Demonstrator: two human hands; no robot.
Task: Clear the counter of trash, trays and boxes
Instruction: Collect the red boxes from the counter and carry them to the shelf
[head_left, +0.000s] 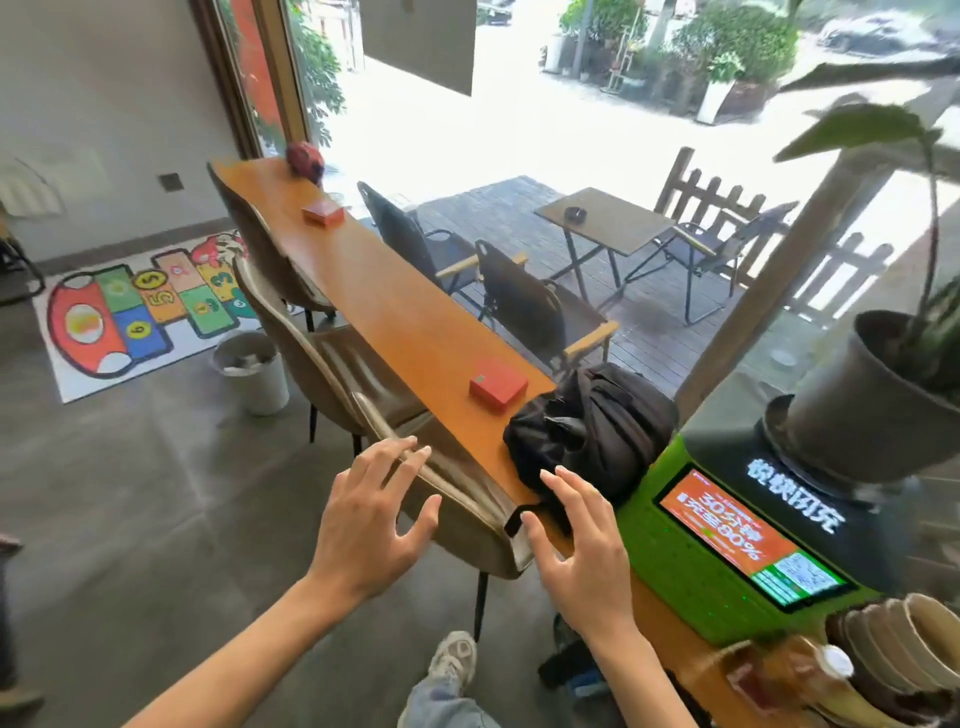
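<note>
1. A long, narrow wooden counter (395, 296) runs along a big window, from the near right toward the far left corner of the room.
2. The left hand (371, 525) is held out in front of the person with its fingers spread and nearly straight; it holds nothing. Its fingertips reach the top edge of the nearest brown chair (415, 467), though whether they actually touch the chair back is hard to tell.
3. The right hand (582, 540) is also spread wide and holds nothing. It hovers over the near end of the counter, with its fingertips just beside a black backpack (592, 421).
4. The backpack lies slumped on the counter, and one of its straps hangs over the counter edge beside the right thumb.
5. A red box (497, 387) sits on the counter just beyond the backpack, apart from both hands.
6. A second red box (323, 212) lies much farther along the counter, and a dark red round thing (305, 157) stands at the far end; the picture is too blurred there to say what it is.
7. A green charging kiosk (727, 535) with a lit screen stands to the right of the backpack, and a potted plant (872, 395) sits on top of it.
8. A stack of paper cups (893, 644) lies at the bottom right corner.
9. A small bin (252, 371) with a white liner stands on the floor to the left of the chairs, near a colourful hopscotch mat (145, 306).
</note>
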